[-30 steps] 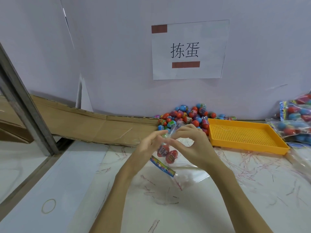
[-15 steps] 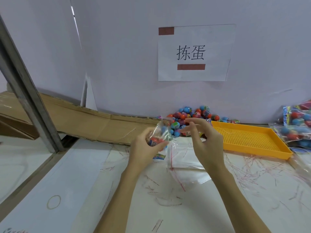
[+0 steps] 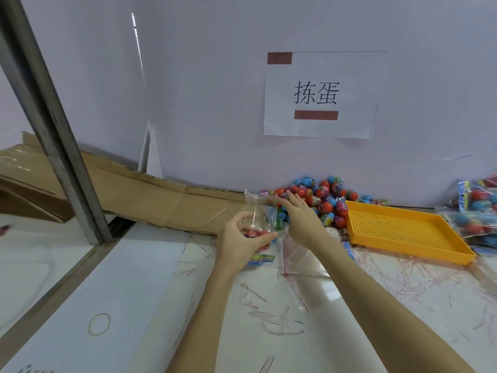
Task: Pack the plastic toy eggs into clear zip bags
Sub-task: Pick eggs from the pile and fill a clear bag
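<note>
My left hand (image 3: 239, 244) grips a clear zip bag (image 3: 255, 211) held upright, with red toy eggs (image 3: 258, 235) in its bottom. My right hand (image 3: 301, 222) stretches forward with straight fingers, its fingertips at the bag's open top edge and at the near side of the egg pile (image 3: 322, 197). That pile of red and blue plastic eggs lies against the back wall. Whether the right hand touches an egg I cannot tell.
An orange perforated tray (image 3: 403, 232) sits right of the pile. Filled bags of eggs (image 3: 478, 211) are stacked at the far right. Spare clear bags (image 3: 298, 259) lie under my right wrist. Flattened cardboard (image 3: 166, 203) runs along the wall; a rubber band (image 3: 99, 324) lies near left.
Both hands pinched the bag's top a second ago. The right hand has since let go and reached forward toward the egg pile, while the left hand keeps the bag and has shifted left.
</note>
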`<state>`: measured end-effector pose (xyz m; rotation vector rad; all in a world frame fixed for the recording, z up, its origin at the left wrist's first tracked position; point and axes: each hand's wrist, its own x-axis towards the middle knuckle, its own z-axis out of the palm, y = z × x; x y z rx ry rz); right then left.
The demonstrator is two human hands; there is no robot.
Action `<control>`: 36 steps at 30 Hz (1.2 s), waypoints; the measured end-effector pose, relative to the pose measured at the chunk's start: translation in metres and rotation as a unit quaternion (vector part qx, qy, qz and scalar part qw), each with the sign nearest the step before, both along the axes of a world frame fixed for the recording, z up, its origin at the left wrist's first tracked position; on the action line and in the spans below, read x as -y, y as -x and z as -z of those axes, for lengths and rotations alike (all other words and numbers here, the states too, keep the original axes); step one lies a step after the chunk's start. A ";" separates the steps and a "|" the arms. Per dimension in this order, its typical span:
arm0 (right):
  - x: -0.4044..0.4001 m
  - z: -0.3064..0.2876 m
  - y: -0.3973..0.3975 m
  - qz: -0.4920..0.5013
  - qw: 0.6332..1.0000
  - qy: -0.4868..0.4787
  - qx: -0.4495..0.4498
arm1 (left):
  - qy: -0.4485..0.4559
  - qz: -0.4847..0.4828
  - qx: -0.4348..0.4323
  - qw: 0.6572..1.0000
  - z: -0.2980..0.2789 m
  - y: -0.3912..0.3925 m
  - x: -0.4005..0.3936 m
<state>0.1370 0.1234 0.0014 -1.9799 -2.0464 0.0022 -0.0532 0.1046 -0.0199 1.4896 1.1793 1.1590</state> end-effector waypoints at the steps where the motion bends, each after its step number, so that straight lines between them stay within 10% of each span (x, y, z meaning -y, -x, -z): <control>1: -0.003 0.003 -0.001 0.011 0.999 -0.021 0.035 | -0.001 -0.002 -0.001 1.000 0.000 0.000 0.000; 8: 0.008 0.018 0.001 0.094 0.968 -0.215 -0.090 | -0.038 -0.007 -0.040 0.998 -0.004 -0.001 0.002; 13: 0.037 0.006 0.006 0.102 0.860 -0.297 -0.403 | -0.112 -0.033 -0.110 0.987 -0.010 -0.005 0.009; 17: 0.062 -0.006 0.019 0.053 0.795 -0.361 -0.486 | -0.161 -0.046 -0.174 0.971 -0.014 -0.009 0.016; 36: 0.079 -0.008 0.025 -0.080 0.899 -0.280 -0.328 | -0.244 -0.020 -0.215 0.946 -0.012 -0.010 0.022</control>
